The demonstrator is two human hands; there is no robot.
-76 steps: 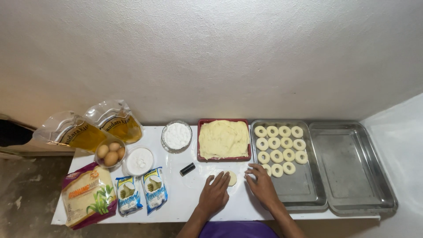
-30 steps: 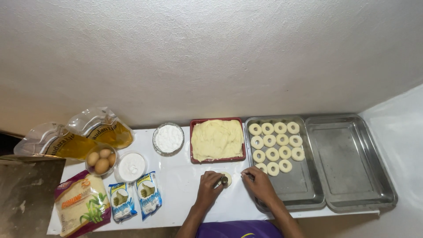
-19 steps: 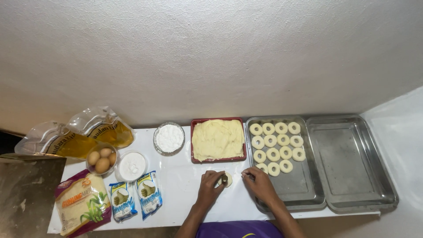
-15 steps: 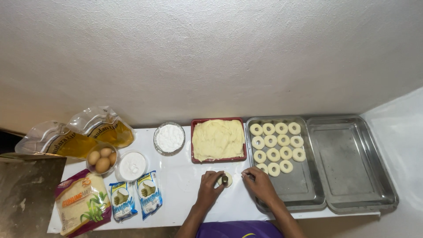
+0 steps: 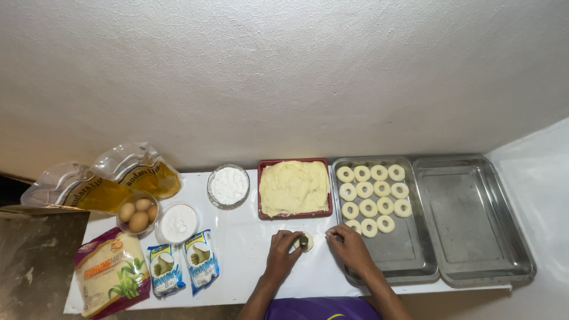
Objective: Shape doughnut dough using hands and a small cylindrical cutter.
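The left hand (image 5: 283, 253) pinches a small dark cutter (image 5: 303, 241) onto a dough round (image 5: 306, 242); the right hand (image 5: 349, 249) rests loosely curled beside the tray (image 5: 409, 261).

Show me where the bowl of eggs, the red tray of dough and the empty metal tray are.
bowl of eggs (image 5: 138, 214), head view, on an egg inside.
red tray of dough (image 5: 294, 214), head view, on its near red rim.
empty metal tray (image 5: 468, 216), head view, on its bare floor.

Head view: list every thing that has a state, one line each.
Red tray: full of pale dough.
Left metal tray: part filled with dough rings.
Right metal tray: empty.
Egg bowl: holds eggs.
Left hand: pressing small dark cutter into dough disc.
Right hand: resting at tray edge.
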